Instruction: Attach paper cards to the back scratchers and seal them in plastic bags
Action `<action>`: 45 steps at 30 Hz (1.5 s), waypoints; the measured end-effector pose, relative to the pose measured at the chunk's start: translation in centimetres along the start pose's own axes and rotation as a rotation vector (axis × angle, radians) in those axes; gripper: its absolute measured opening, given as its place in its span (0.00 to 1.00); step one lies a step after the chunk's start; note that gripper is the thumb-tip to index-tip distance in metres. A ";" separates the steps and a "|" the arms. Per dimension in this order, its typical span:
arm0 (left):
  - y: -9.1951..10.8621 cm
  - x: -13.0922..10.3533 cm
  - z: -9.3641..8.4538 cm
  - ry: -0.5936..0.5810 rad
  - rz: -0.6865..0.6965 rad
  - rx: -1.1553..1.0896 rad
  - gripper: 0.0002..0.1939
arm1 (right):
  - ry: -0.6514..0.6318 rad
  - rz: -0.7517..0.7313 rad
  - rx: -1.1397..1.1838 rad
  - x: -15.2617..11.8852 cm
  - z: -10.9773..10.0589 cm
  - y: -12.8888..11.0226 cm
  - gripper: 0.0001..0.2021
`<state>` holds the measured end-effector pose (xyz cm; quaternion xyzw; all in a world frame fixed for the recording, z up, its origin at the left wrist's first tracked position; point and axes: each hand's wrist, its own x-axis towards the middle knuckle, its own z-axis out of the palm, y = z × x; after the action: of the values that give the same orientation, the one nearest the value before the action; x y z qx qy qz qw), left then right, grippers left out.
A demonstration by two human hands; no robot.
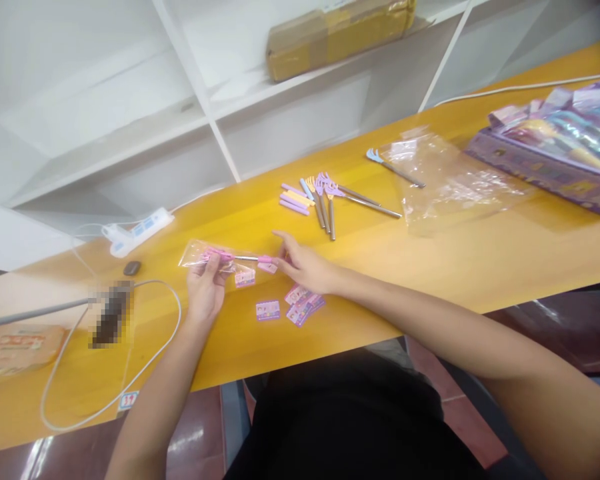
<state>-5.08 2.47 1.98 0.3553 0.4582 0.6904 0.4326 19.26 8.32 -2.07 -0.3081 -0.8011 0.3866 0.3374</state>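
- A white cable loops in a loose oval on the glossy yellow wooden table at the near left, with a small sticker lying by its lower edge.
- Small flat purple and pink printed cards lie fanned in a short stack near the table's front edge, one single card just to their left.
- The left hand pinches the pink head end of a slim back scratcher, fingers curled closed on it, inside a thin, shiny, crinkled clear plastic sleeve.
- The right hand lies low over the table with fingers stretched out, fingertips touching the pink handle end of the same scratcher; whether it really grips cannot be told.
- A white power strip and a small dark oval object sit to the left of the sleeve.
- Farther back, a cluster of pastel claw-headed scratchers with thin metal shafts lies beside short pastel handle sleeves.
- A larger empty-looking clear bag, creased and glinting, lies to the right, one blue-headed scratcher at its edge.
- A purple printed box with glossy packs sits at the far right.
- A taped cardboard box rests on the white shelf behind.
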 end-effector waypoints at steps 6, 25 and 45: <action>-1.1 -0.8 0.5 -0.020 -0.076 -0.009 0.19 | 0.015 -0.047 0.069 -0.2 0.3 -0.5 0.32; -0.2 0.7 -0.7 0.005 -0.074 -0.046 0.19 | -0.156 -0.150 0.285 0.1 -0.8 -0.9 0.09; -1.6 -2.8 0.3 -0.615 -0.213 0.636 0.19 | -0.124 -0.218 -0.017 -0.5 0.8 -0.9 0.31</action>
<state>-3.35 0.31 0.27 0.6099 0.5318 0.3295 0.4865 18.74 7.18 -1.88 -0.1977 -0.8524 0.3592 0.3244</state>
